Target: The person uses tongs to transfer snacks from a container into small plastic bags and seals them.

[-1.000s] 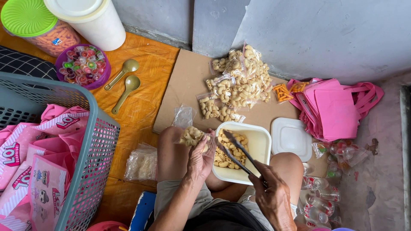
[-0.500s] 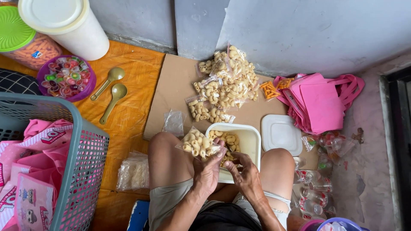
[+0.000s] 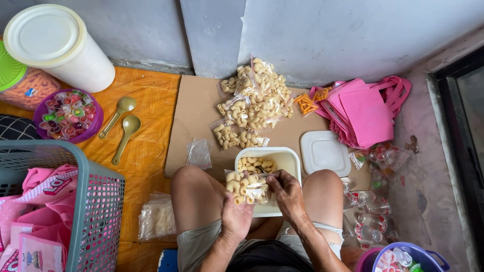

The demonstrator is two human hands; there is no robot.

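- Now both hands hold a small clear bag [image 3: 247, 187] of elbow-shaped crackers, above the near rim of a white tub [image 3: 287, 160] between the person's knees.
- Left hand [image 3: 236, 219]: grip closed on the bag's near end, from below.
- Right hand [image 3: 286, 192]: fingers pinched shut on the bag's right edge.
- Loose crackers lie in the tub.
- Filled bags [image 3: 252, 103] are piled on the cardboard [image 3: 194, 116]; the lid [image 3: 325, 152] lies right of the tub.
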